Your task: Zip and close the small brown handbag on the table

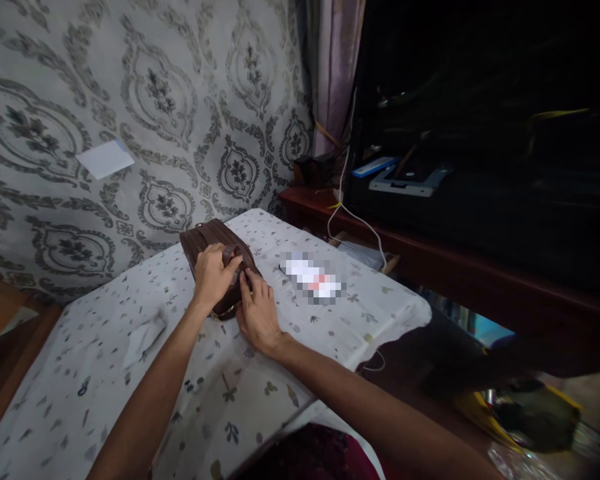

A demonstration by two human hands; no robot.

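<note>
A brown handbag [194, 243] with gold-coloured metal fittings lies on the table under both hands. My left hand [213, 275] is closed on the bag, its thumb and fingers at a brown strap or flap near the bag's middle. Against the bag's right side rests my right hand [260, 313], its fingers bent and pressed on the edge by the opening. A gold chain [223, 312] shows at the near end of the bag, between the wrists. The bag's inside is mostly hidden by the hands.
A patterned white cloth [220, 400] covers the table, with a blurred-out flat item [313, 277] to the right. A crumpled white piece [145, 339] lies on the left. Patterned wall, white cable [363, 227] and dark red cabinet [455, 287] border the table.
</note>
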